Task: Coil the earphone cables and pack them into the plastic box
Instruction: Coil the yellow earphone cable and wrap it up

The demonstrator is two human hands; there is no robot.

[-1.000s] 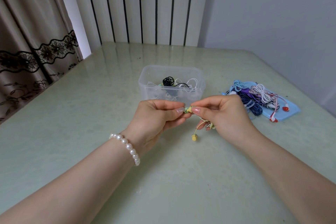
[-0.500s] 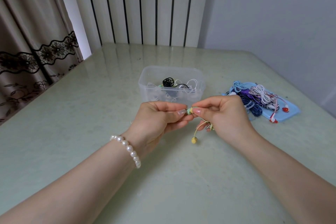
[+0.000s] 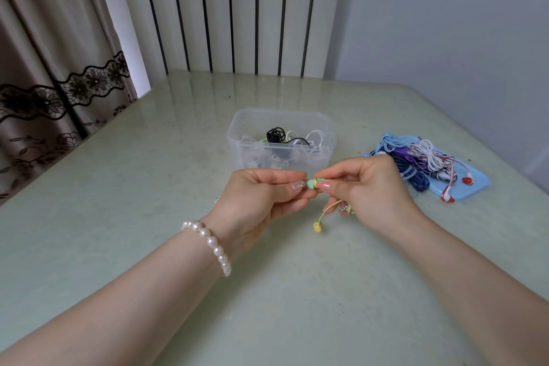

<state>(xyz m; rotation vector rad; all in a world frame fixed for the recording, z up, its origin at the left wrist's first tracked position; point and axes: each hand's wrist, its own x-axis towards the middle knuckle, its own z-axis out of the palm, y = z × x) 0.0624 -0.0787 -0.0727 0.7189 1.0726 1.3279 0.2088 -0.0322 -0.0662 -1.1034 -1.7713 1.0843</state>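
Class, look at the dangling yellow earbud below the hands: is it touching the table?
Cannot tell. In the head view the yellow earbud hangs on its cable below the right hand, low over the table, but neither gap nor contact shows plainly.

— What are the hands doing?
— The left hand [image 3: 258, 202] and right hand [image 3: 368, 187] pinch a green earbud [image 3: 312, 183] between them; a yellow earbud [image 3: 318, 227] dangles below.
— And behind?
— A clear plastic box [image 3: 255, 154] holding coiled cables, with more earphones [image 3: 421, 162] on a blue lid [image 3: 475, 184] to its right.
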